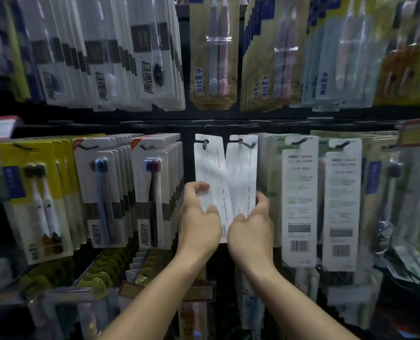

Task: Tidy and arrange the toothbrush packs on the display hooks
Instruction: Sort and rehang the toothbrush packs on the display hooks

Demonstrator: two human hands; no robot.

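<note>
White packs point(224, 182); yellow packs point(36, 192).

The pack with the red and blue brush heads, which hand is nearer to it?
Left. The left hand is just right of that pack; the right hand is farther right.

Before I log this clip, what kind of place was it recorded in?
Most likely a shop's toothbrush aisle. Rows of carded toothbrush packs hang on display hooks, several showing barcodes. The left hand and right hand each hold a white pack hanging back-side out.
</note>
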